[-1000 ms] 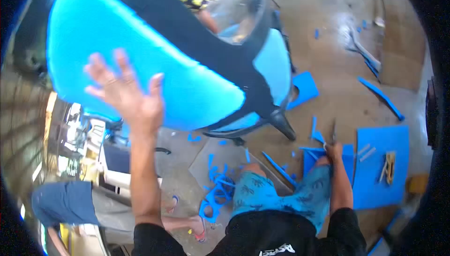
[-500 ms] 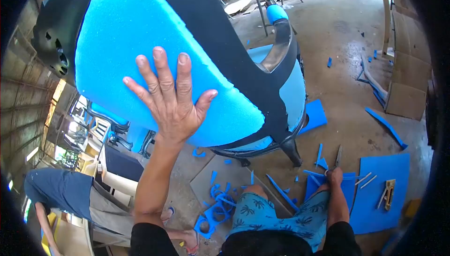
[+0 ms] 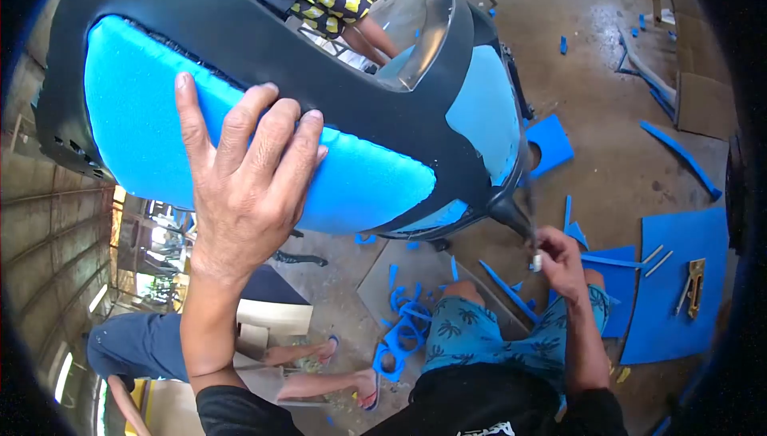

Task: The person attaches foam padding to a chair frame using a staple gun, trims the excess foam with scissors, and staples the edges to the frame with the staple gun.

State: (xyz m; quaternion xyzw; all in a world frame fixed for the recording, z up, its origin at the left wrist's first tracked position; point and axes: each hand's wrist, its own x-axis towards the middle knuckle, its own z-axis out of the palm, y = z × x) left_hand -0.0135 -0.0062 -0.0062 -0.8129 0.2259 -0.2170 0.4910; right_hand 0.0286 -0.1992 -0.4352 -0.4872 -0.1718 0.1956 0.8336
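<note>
A bright blue foam panel (image 3: 343,172) lies on the side of a large black curved chair shell (image 3: 319,61). My left hand (image 3: 248,172) presses on this foam near its upper edge, fingers apart and partly bent, the thumb mostly hidden. Along that upper edge, a dark gap shows between foam and shell. Down at the right, my right hand (image 3: 563,264) is closed around a thin-bladed knife (image 3: 529,204), its blade blurred and pointing up beside the shell's black leg (image 3: 511,216). Paler blue foam (image 3: 487,116) covers another part of the shell.
Blue foam offcuts (image 3: 403,316) litter the floor. Blue sheets (image 3: 679,292) lie at the right, with a yellow-handled tool (image 3: 696,288) on one. A person in patterned shorts (image 3: 331,5) stands behind the shell; another person (image 3: 140,348) bends over at lower left.
My left hand has gone from lying flat and spread to bent fingers at the foam's upper edge. My right hand has risen with the knife toward the shell. The shell appears turned.
</note>
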